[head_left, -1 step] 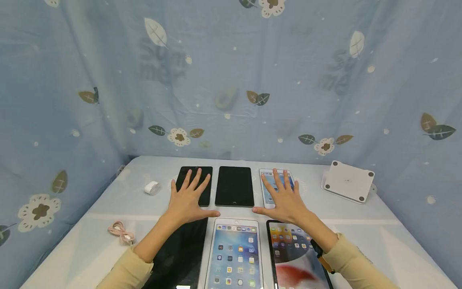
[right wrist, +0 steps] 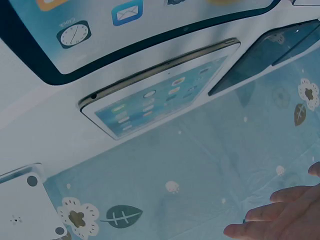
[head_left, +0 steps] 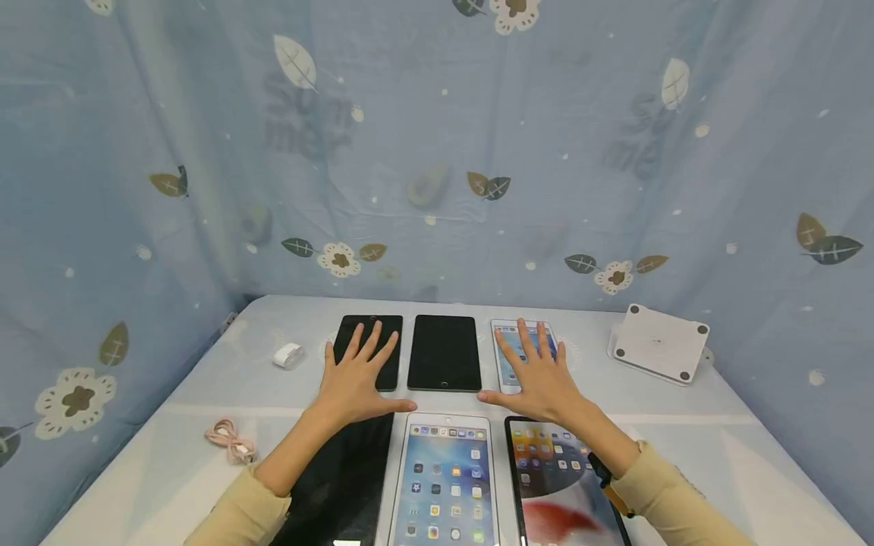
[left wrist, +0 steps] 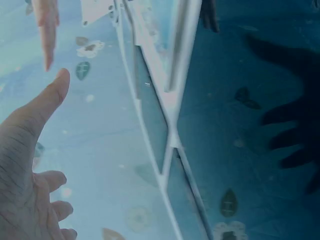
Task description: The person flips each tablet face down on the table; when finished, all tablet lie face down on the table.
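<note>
My left hand (head_left: 351, 387) is spread flat, fingers apart, in front of the back-left black tablet (head_left: 391, 375) and past the top of a larger black screen (head_left: 348, 478). Likewise my right hand (head_left: 539, 383) spreads its fingers over a small white tablet (head_left: 504, 368) with a lit screen. Both hands look raised, holding nothing; the left wrist view shows the left thumb (left wrist: 47, 100) pointing away from the surface. Between the hands lie another black tablet (head_left: 444, 349) and a white tablet (head_left: 447, 485) showing app icons. Below my right wrist is a lit black-framed tablet (head_left: 556, 493).
At the left of the white table (head_left: 171, 470) are a white charger (head_left: 288, 355) and a coiled pink cable (head_left: 231, 441). A white stand (head_left: 658, 345) with dark round feet sits at the back right. A blue patterned curtain (head_left: 423, 136) hangs behind the table.
</note>
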